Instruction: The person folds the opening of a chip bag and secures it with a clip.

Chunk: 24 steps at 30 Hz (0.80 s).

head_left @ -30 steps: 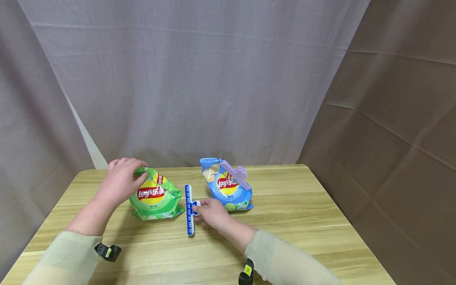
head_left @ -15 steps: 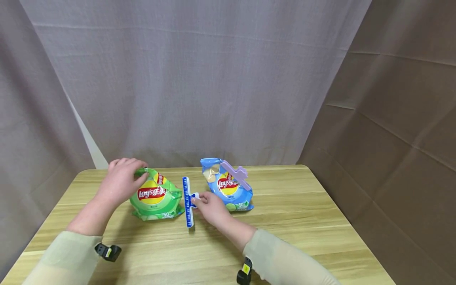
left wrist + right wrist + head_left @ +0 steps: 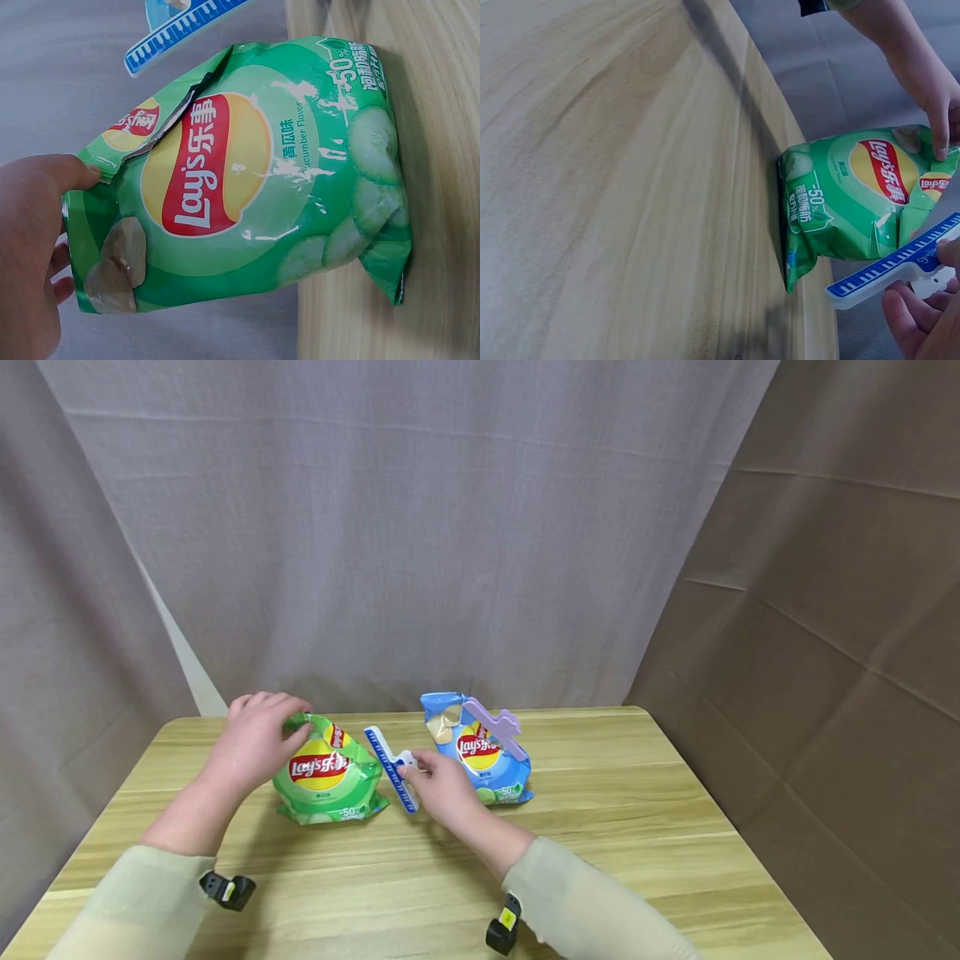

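Observation:
A green Lay's chip bag point(image 3: 330, 785) stands on the table with its top folded over. My left hand point(image 3: 258, 739) pinches its upper left corner; the left wrist view shows the thumb on the folded top of the bag point(image 3: 217, 180). In my right hand point(image 3: 447, 789) is a blue-and-white bag clip point(image 3: 392, 770), gripped by its handle between thumb and fingers and held tilted just right of the green bag. In the right wrist view the long bar of the clip point(image 3: 889, 266) lies near the bag's folded edge. Whether they touch, I cannot tell.
A blue Lay's bag point(image 3: 487, 772) stands behind my right hand, with a purple clip point(image 3: 497, 727) across its folded top. The wooden table point(image 3: 615, 852) ends at a grey curtain point(image 3: 450, 568) behind and a brown one point(image 3: 840, 652) on the right.
My right hand has lifted the blue-and-white clip up and away from me and turned it from near vertical to a slant. The left hand and both bags have stayed in place.

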Each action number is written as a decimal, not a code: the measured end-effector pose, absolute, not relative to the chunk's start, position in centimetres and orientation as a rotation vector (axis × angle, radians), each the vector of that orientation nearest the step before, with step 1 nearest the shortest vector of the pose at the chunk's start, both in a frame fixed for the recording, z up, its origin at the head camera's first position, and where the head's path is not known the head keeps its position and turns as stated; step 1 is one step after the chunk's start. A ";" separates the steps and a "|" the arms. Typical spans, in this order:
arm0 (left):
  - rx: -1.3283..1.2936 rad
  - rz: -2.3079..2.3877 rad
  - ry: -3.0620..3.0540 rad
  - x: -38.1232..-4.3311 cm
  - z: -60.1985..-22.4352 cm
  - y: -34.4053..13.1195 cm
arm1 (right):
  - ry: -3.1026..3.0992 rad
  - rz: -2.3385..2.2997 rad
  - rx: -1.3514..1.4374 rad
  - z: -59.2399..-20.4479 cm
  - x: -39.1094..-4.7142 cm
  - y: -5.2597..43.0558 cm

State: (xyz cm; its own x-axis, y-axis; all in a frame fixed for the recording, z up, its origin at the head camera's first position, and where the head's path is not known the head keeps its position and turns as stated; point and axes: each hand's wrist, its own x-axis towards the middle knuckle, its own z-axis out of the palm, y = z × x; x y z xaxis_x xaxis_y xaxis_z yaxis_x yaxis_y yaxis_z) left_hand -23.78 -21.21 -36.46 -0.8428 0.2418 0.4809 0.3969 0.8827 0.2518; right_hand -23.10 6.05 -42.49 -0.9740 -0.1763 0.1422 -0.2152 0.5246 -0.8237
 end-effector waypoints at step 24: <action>-0.484 -0.463 -2.607 -23.6 -36.4 -21.3 | -2.758 1.099 0.495 -42.1 -23.2 5.7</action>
State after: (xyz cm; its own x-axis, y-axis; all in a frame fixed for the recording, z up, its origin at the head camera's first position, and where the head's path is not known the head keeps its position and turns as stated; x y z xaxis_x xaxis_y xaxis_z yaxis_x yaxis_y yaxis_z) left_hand -23.64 -21.34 -36.40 -0.8389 0.2561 0.4803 0.4059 0.8822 0.2386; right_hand -23.19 5.73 -42.07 -0.9374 -0.2524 0.2398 -0.3482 0.6804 -0.6449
